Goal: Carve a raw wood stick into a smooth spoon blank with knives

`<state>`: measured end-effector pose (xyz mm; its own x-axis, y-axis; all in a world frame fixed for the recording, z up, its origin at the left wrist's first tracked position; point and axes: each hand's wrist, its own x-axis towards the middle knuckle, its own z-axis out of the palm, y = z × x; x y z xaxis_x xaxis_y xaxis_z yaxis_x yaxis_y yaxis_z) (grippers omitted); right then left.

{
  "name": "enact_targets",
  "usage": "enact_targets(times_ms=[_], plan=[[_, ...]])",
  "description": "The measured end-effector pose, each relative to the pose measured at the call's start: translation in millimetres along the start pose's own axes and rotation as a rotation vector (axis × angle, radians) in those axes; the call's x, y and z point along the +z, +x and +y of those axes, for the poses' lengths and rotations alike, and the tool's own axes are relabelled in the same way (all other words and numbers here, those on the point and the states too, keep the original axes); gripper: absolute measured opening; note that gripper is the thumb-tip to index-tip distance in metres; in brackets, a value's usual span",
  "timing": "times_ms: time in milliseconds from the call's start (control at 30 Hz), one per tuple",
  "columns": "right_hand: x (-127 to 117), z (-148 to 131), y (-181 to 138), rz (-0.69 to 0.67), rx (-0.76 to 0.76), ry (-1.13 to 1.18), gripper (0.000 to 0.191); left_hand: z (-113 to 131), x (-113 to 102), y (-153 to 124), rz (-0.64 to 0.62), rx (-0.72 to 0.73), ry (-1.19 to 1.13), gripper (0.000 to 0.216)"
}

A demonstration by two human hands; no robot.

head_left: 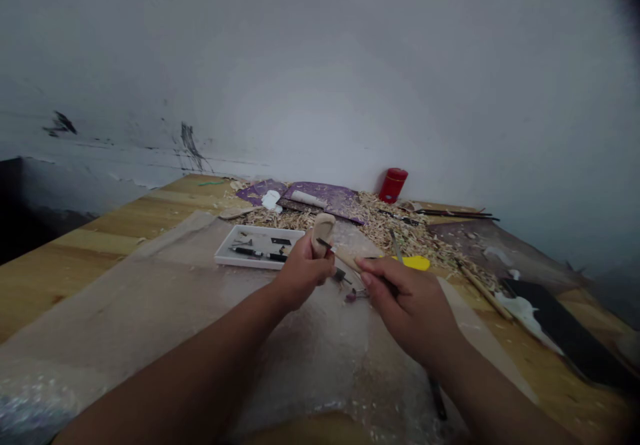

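My left hand [303, 270] is closed around a pale carved wooden piece [324, 228], its rounded end standing up above the fingers. In my right hand [407, 298] is a slim carving tool [347, 257] with a light wooden handle. Its dark tip lies at the face of the wooden piece; whether it touches cannot be made out. Just behind my left hand sits a white tray [218, 253] with black-handled tools [246, 252] and small metal parts in it. A yellow object [416, 262] lies beyond my right hand.
Wood shavings [395, 232] spread along the back of the wooden table [115, 222], around purple sheets [327, 195]. A red canister [393, 185] leans near the wall. Clear plastic sheeting [165, 305] covers the front. A stick [484, 290] and a dark flat slab [565, 328] lie at the right.
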<state>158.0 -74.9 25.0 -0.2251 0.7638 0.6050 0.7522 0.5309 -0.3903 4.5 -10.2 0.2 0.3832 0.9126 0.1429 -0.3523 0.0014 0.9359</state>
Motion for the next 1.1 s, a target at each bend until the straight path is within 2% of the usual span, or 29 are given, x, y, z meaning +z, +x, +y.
enact_targets(times_ms=[267,467,600,800,933,1100], plan=[[22.6,-4.8,-5.5,0.111,-0.073,-0.034,0.023,-0.8,14.8,-6.4,0.025,0.022,-0.274,0.025],[27.7,-0.7,-1.9,0.105,0.068,0.134,0.022,-3.2,12.8,-4.8,-0.012,-0.041,-0.313,0.021],[17.7,4.1,1.1,0.084,0.131,0.16,0.024,-2.3,7.7,-3.2,-0.05,-0.018,-0.286,0.02],[-14.8,6.1,5.1,-0.052,-0.036,0.036,0.021,-0.2,2.0,-1.9,-0.112,-0.011,-0.095,0.027],[-30.6,2.5,5.7,-0.122,-0.028,0.012,0.021,-1.3,-1.5,-1.6,-0.163,-0.003,0.025,0.028],[-37.1,-5.6,3.3,-0.154,-0.03,-0.025,0.02,-0.8,2.2,-3.0,-0.195,0.049,0.122,0.028]])
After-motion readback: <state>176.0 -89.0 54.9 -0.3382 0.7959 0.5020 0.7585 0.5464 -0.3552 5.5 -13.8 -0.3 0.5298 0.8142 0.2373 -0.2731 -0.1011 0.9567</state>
